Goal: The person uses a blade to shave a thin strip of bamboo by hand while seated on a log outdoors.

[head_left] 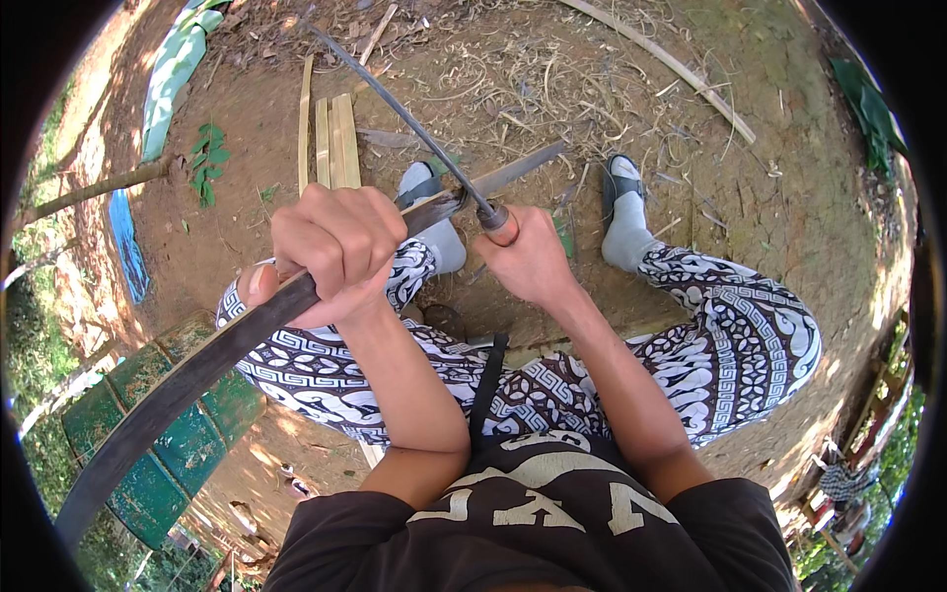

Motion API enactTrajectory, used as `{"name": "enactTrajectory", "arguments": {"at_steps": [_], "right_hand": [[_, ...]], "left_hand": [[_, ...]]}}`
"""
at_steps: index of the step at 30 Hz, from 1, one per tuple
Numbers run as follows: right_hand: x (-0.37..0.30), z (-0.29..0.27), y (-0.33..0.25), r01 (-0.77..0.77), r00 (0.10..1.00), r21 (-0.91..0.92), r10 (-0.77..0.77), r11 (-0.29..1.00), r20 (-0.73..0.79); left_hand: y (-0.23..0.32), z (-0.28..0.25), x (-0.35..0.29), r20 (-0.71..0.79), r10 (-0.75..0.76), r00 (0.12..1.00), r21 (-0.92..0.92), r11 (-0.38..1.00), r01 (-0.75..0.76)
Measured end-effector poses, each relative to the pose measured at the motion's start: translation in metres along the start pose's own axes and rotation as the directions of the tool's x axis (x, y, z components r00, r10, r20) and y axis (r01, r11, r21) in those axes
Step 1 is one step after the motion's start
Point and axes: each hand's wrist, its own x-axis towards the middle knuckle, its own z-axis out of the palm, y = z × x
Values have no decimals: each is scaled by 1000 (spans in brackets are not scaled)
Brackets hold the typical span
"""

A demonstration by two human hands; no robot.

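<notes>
My left hand [335,252] is closed around the long, dark, curved handle of a knife [182,380]. That handle runs from the lower left edge up past my fist, and its grey blade [523,168] points to the upper right between my feet. In my right hand [528,255] is the wooden handle of a long, thin, dark metal tool [395,107], gripped just behind its metal collar. It slants away to the upper left and crosses the knife where handle and blade meet. Whether it is a file or a blade seen edge-on, I cannot tell.
Several flat bamboo strips [343,138] lie beyond my left hand. Curled shavings [552,89] cover the soil ahead, with a long pale strip [671,61] at the far right. Blue strands [126,242] and a green slatted panel [187,434] are at my left.
</notes>
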Motion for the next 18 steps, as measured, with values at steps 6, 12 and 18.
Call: {"name": "enactTrajectory", "arguments": {"at_steps": [6,12,18], "right_hand": [[4,17,11,52,998,-56,-54,997,-42],[-9,15,-1,-12,998,-182,1,983,-58],[-11,13,6,-9,999,-168,3,986,-36]], "left_hand": [[8,-4,-10,-61,20,998,-4,1000,-20],[8,-6,-17,-57,34,998,-13,999,-35],[8,-2,-15,-1,16,1000,-5,1000,-16]]}}
